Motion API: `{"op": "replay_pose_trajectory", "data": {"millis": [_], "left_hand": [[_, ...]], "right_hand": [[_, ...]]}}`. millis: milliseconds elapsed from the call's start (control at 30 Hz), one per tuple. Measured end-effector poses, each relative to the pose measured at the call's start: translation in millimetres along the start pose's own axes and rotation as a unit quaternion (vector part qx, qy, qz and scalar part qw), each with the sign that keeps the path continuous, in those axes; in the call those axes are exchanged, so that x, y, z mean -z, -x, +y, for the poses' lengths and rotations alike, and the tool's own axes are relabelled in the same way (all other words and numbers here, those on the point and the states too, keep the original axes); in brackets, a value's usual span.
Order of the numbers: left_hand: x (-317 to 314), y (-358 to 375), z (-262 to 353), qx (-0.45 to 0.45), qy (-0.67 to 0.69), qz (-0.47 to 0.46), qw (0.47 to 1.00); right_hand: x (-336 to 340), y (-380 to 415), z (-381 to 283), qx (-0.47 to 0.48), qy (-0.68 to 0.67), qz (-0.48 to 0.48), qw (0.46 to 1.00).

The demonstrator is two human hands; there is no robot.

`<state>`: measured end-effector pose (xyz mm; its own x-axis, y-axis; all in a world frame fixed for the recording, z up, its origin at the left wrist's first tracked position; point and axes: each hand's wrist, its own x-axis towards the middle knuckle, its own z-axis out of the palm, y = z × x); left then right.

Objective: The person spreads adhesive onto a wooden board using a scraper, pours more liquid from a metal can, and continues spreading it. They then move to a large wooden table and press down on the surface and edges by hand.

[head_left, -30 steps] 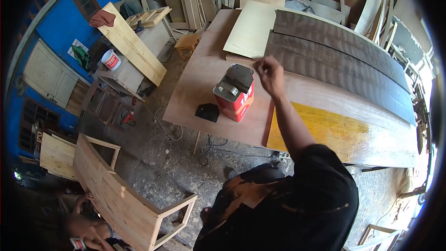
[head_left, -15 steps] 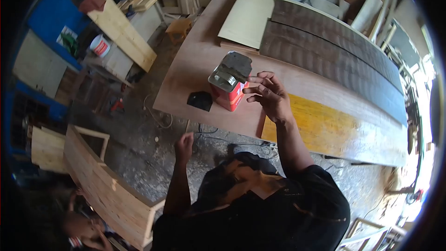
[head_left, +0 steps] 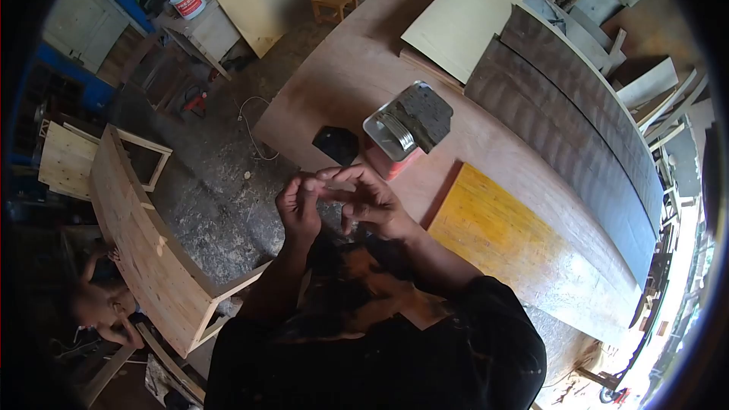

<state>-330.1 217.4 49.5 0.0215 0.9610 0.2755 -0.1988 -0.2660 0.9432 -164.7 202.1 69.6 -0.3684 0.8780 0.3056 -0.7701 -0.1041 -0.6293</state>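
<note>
My left hand [head_left: 300, 209] and my right hand [head_left: 370, 203] meet in front of my chest, fingertips together. Both are closed in a pinch; whatever may be between the fingers is too small to make out. Just beyond them, a red and silver metal can [head_left: 389, 137] stands on the wooden table [head_left: 334, 83]. A dark, rough sponge-like block [head_left: 427, 115] rests over the can's top. Beside the can lies a black, angular flat piece [head_left: 336, 144]. To the right of my right hand is a yellow-stained board [head_left: 509, 220].
Long dark-stained boards [head_left: 562, 106] and a pale panel [head_left: 459, 26] lie across the table's far side. At the lower left a person [head_left: 106, 300] is beside a long wooden frame [head_left: 144, 235]. A white bucket [head_left: 187, 1] stands on a bench; a cable crosses the floor.
My right hand has come back from beside the can to meet my left hand, which has risen. The view has shifted, and the can and block appear further right.
</note>
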Motion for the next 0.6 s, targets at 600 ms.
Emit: {"op": "replay_pose_trajectory", "data": {"millis": [600], "left_hand": [[322, -57, 65, -0.048, 0.021, 0.285, 0.957]], "right_hand": [[-127, -257, 264, -0.243, -0.131, -0.172, 0.946]]}}
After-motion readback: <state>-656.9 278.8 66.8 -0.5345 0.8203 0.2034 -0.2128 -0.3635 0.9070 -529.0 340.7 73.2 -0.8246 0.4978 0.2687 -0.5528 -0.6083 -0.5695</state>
